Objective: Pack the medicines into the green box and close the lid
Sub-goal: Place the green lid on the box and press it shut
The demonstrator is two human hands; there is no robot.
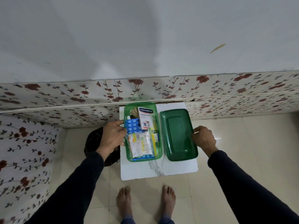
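The green box (159, 155) stands on a small white marble-look table (161, 170), filled with medicines: a white Hansaplast carton (146, 118), a blue pill strip (131, 125), a clear bag of cotton swabs (142, 145) and other packs. Its dark green lid (178, 135) lies upside down to the right of the box. My left hand (111, 135) rests against the box's left wall, fingers touching the blue strip and the bag. My right hand (203, 137) grips the lid's right edge.
A wall panel with a red flower print (145, 89) runs right behind the table. A dark bin (95, 139) stands left of the table under my left arm. A flowered cloth (24, 159) covers something at the far left. My bare feet (145, 202) stand on cream tiles.
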